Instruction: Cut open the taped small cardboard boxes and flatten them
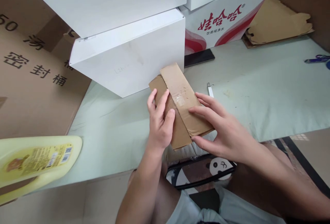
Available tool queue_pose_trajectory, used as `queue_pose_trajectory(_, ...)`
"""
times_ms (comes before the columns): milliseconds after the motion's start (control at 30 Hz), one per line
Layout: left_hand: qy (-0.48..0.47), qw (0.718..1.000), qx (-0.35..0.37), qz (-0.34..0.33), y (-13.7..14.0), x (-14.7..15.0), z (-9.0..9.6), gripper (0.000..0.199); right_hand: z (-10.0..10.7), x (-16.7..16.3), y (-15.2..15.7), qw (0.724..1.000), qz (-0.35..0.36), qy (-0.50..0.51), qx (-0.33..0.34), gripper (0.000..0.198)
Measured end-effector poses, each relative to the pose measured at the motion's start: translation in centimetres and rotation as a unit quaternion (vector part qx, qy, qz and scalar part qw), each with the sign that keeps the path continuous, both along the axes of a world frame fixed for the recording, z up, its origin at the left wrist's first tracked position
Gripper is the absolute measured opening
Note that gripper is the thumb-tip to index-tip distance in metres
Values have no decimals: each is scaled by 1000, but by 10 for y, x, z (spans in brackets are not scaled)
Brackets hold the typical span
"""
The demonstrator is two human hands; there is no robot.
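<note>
At the worktop's (pixel 110 127) near edge, the cardboard box (pixel 182 96) is touched by the spread left hand (pixel 159 124) and gripped by the right hand (pixel 228 134); if pulled nearward, it could be tipped off.

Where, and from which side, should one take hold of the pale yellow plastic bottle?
The bottle is probably best gripped around its handle, coming from the near side: the slim bar lies there, with a long opening between it and the rest.
</note>
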State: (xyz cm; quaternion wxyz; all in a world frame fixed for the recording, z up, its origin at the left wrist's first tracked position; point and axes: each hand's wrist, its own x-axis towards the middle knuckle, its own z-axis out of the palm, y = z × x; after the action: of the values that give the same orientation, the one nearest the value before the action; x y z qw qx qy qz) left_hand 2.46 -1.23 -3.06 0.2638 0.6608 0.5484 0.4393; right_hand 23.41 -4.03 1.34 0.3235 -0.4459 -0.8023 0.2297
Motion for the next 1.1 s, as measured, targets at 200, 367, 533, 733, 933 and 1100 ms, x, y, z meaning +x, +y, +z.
queue_pose_trajectory(200,-2,1000,-5,0,-1,0,1,52,-3,0,0,999,-12,28,25,39)
queue_pose_trajectory(367,-15,1000,1,3,0,1,2,51,-3,0,1,999,-20,27,32,34)
queue_pose_trajectory(533,-9,1000,-8,2,-1,0,3,51,-3,1,0,999,-24,29,34,33)
queue_pose_trajectory(733,-12,1000,-8,0,0,0,2,51,-3,1,1,999,-24,25,38,32)
queue_pose_trajectory(933,-13,1000,-6,-4,0,0,2,50,-2,1,2,999,-8,2,40,34)
queue_pose_trajectory(1100,-8,1000,-6,-1,0,1,1,49,-2,2,1,999,-1,-7,37,37)
